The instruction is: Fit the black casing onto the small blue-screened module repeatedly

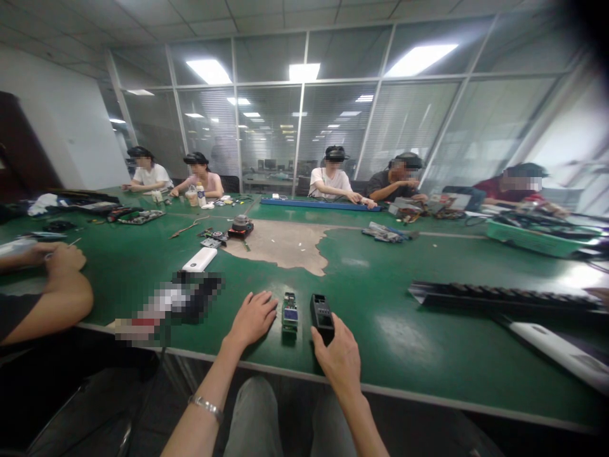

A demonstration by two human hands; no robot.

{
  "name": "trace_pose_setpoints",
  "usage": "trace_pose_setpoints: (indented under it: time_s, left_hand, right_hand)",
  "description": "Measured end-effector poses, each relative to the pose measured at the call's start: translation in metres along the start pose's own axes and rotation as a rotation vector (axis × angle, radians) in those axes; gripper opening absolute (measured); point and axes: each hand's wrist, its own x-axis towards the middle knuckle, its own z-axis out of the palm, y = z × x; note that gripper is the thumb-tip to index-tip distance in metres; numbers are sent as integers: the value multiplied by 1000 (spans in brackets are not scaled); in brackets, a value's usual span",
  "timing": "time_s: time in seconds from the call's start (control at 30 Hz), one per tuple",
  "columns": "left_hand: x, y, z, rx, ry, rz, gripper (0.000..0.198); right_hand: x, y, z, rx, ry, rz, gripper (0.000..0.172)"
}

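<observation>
One circuit board (pixel 290 315) lies bare beside the flat, empty left hand (pixel 254 316) I guide, separate from the black casing (pixel 321 311) my right hand (pixel 341 355) grips.

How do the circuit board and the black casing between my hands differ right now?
The circuit board is green with a bluish screen; the black casing is dark with openings. The board lies untouched beside the left hand, while the casing sits between the right hand's thumb and fingers. Both are long, narrow and on the green table.
</observation>
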Motion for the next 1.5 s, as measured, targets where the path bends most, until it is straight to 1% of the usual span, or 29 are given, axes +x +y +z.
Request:
trace_pose_setpoints:
  time_s: [0.1,0.2,0.27,0.4,0.57,0.63,0.7,0.77,0.83,0.9,1.0,1.1,1.2,1.27,1.33,1.43,1.5]
  left_hand:
    - [0,0,1,-2,-2,-4,37]
    - [0,0,1,0,-3,-6,37]
    - [0,0,1,3,-4,-4,37]
    - [0,1,1,8,-13,-2,38]
    - [2,1,2,8,-18,-1,38]
    - [2,1,3,9,-16,1,38]
    - [2,1,3,9,-13,5,38]
    - [2,2,2,10,-14,7,38]
    - [1,3,1,11,-17,8,38]
    - [1,3,0,12,-18,7,38]
    - [1,3,-2,10,-17,6,37]
    - [1,3,-2,2,-15,11,37]
    - [0,4,-3,-3,-8,8,36]
    - [0,4,-4,-5,-4,5,35]
    - [-1,5,-6,-9,-3,3,36]
    - [-2,5,-8,-15,-5,-4,36]
    - [-2,4,-9,-18,-6,-6,36]
  right_hand:
    - [-1,-1,1,-9,9,-28,67]
    - [-2,-2,1,-6,22,-2,81]
    - [-2,-2,0,7,33,20,86]
    - [-2,-2,-3,55,41,15,85]
    - [-2,-5,-8,108,42,1,88]
    - [-2,-6,-10,76,12,-6,85]
    - [-2,-8,-12,37,-15,-37,79]
    - [-2,-8,-12,10,-16,-74,74]
    - [-3,-7,-11,-9,-4,-91,73]
    - [-4,-5,-8,-18,-21,-110,70]
    - [-4,-1,-3,10,-73,-148,60]
    - [-2,-1,-2,93,-76,-122,55]
    - [5,-13,-8,182,-33,-47,60]
    - [10,-29,-13,224,-5,2,65]
    - [15,-48,-15,261,2,2,67]
    - [17,-74,-10,288,-21,-15,67]
    - [16,-86,-3,273,-37,0,67]
